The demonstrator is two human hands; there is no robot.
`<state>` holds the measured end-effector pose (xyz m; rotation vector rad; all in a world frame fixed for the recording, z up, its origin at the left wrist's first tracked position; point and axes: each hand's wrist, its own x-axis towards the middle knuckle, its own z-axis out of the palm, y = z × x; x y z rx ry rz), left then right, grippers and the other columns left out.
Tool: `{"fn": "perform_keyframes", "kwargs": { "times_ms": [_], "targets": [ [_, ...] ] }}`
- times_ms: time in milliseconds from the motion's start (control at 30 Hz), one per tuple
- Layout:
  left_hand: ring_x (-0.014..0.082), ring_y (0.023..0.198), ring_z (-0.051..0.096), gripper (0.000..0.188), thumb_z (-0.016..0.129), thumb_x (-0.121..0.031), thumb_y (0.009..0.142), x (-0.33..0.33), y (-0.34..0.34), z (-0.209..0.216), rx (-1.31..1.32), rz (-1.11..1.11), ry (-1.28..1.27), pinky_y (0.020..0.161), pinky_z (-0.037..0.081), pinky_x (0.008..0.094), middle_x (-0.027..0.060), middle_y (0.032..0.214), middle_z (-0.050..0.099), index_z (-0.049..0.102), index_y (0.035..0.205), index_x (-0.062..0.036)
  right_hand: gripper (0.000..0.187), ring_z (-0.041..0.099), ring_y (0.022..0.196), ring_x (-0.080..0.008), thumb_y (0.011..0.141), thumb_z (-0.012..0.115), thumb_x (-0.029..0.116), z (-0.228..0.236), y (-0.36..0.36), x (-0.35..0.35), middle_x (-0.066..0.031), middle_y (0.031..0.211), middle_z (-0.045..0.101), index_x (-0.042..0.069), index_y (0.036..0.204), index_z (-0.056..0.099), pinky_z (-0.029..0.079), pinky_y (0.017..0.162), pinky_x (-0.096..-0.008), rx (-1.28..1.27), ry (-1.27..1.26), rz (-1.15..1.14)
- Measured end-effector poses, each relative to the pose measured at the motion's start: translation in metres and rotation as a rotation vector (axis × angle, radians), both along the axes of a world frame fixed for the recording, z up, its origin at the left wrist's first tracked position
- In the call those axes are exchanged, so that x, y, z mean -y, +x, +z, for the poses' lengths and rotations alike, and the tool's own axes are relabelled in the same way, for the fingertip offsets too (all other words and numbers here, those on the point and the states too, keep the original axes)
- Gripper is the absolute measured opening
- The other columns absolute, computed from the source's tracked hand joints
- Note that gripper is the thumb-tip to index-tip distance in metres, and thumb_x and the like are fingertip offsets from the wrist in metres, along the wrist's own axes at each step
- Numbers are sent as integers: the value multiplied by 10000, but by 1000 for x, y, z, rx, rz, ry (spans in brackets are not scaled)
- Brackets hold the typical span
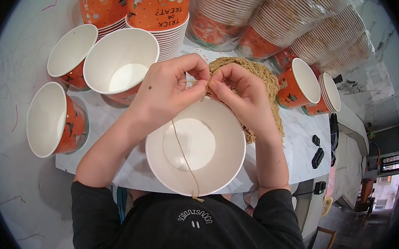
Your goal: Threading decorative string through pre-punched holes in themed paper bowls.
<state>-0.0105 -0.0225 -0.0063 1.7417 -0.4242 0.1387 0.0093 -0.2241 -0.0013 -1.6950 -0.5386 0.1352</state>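
Note:
A paper bucket (229, 147), white inside, stands open-side up at the table's front edge, close to my body. A thin tan cord (182, 152) crosses its mouth. At the near rim the cord ends in a small knot outside the wall; its other end runs up to my fingers at the far rim. My left hand (172, 83) pinches the cord between thumb and fingertips. Right against it, my right hand (245, 97) also pinches the cord. The fingertips hide the exact tie. Behind my right hand lies a heap of tan cords (267, 78).
Orange printed buckets stand at the left: a large one (121, 49), a smaller one (72, 53) and one near the edge (47, 118). Behind them rises an upside-down bucket stack (159, 8). Plastic-wrapped stacks (281, 19) fill the back. Tilted buckets (299, 85) and small black objects (318, 158) are at right.

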Motion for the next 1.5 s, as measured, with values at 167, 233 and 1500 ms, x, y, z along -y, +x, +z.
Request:
{"fn": "perform_keyframes", "kwargs": {
  "times_ms": [167,233,1500],
  "targets": [
    [-18,588,308,80,679,-25,881,-3,1,5,22,9,90,521,260,191,-70,855,631,662,959,-30,144,555,819,-33,974,690,107,-1,7,2,30,925,610,13,1039,602,476,710,-209,-164,112,121],
    [-13,588,308,82,683,-27,879,-3,1,7,29,10,84,519,259,195,-66,860,641,668,959,-33,154,556,820,-29,977,694,111,-2,9,2,33,925,610,17,1052,597,472,708,-204,-193,134,120],
    [-15,566,356,100,769,-102,848,-11,1,11,-105,11,183,572,349,174,18,1091,648,726,878,-17,111,581,805,-51,950,632,97,-6,-1,-5,9,865,643,-11,974,636,495,723,-236,-6,-90,9]
  ]
}}
